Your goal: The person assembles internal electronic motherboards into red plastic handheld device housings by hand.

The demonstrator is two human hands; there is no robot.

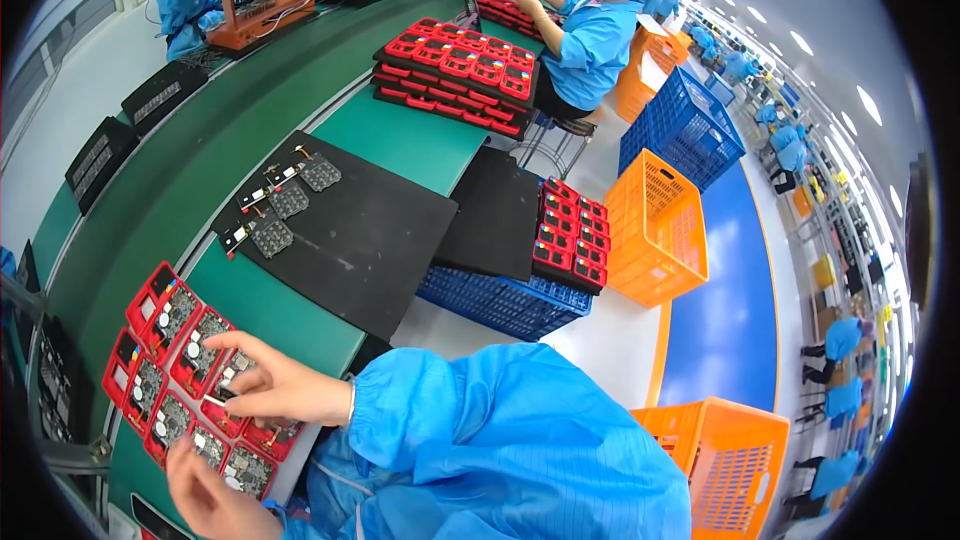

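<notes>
At the lower left, several red plastic housings (172, 365) sit close together on the green bench, with grey circuit boards (147, 387) inside them. My right hand (285, 380) is over the housings, its index finger stretched out and its thumb apart, near a small white part (218, 400). I cannot make out whether it touches that part. Below it, my left hand (212, 490) rests by the nearest housings with its fingers spread. Farther along the bench, three circuit board assemblies (290, 202) with small wired parts lie on a black mat (345, 255).
Stacked black trays of red housings (460, 65) stand farther along the bench, beside a co-worker in blue (595, 50). To the right are a blue crate (510, 300) below another tray of housings (572, 235), and orange crates (655, 230). A dark green conveyor (200, 165) runs along the far side.
</notes>
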